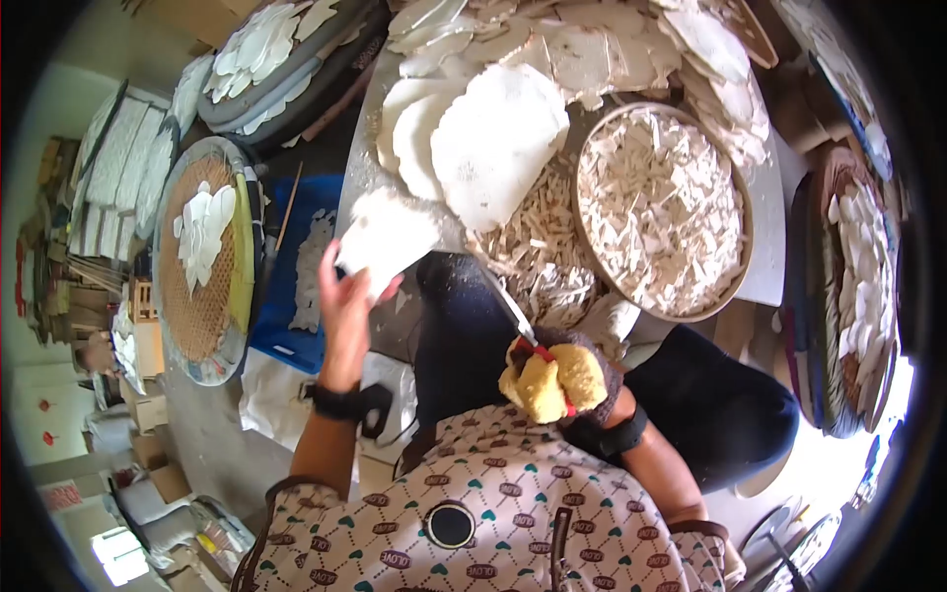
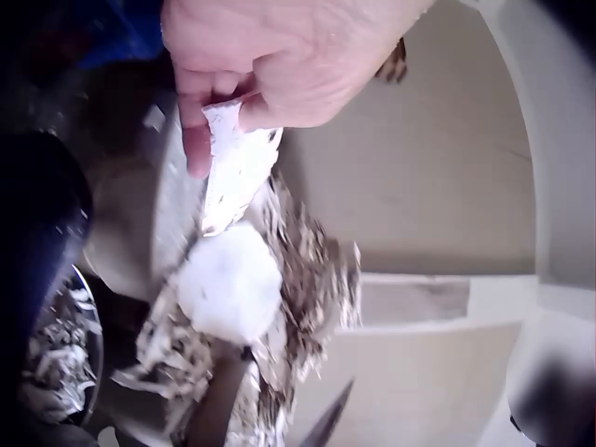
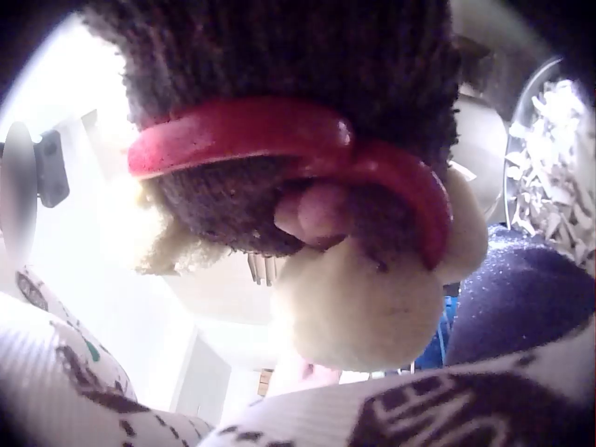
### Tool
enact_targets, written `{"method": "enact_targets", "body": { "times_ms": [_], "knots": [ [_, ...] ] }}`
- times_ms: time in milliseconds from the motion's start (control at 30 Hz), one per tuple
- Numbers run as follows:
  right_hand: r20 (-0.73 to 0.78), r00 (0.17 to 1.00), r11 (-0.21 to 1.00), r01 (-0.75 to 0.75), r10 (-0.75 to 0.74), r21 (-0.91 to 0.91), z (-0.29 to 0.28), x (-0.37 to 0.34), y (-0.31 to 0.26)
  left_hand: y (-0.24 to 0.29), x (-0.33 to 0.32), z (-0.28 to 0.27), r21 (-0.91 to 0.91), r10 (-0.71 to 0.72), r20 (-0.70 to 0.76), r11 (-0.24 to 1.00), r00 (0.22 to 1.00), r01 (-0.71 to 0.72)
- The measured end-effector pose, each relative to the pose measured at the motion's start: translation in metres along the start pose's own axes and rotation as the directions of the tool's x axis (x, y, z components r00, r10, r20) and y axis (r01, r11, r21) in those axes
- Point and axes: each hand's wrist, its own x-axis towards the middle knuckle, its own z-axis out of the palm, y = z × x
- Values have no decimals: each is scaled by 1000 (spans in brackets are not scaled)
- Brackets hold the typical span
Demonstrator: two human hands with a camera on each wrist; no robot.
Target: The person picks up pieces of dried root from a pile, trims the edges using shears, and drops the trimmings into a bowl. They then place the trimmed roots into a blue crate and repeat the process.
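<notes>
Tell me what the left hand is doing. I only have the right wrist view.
Observer: The left hand pinches a white piece.
Operator: Red handles fill my frame. What's at their far end?
Observer: Scissors blades, pointing away from the patterned top.
Operator: Scraps at my right edge. Any more nearby?
Observer: Yes, a loose heap left of the round tray in head view.
</notes>
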Motion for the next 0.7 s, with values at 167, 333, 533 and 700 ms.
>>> {"method": "enact_targets", "body": {
  "times_ms": [167,333,533,700],
  "knots": [
    [-12,998,998,-59,59,10,-5,-1,10,-84,-60,-180,731,74,-428,615,901,296],
    [15,990,969,-140,140,202,-10,-2,24,-156,-68,-287,-658,-379,-419,753,825,12],
    [-6,999,982,-38,40,186,-12,-5,37,-15,55,-23,173,-1,-62,985,998,12],
    [-25,1000,992,13,-10,128,-13,-9,34,-31,160,79,710,492,326,437,807,-553]
  ]
}}
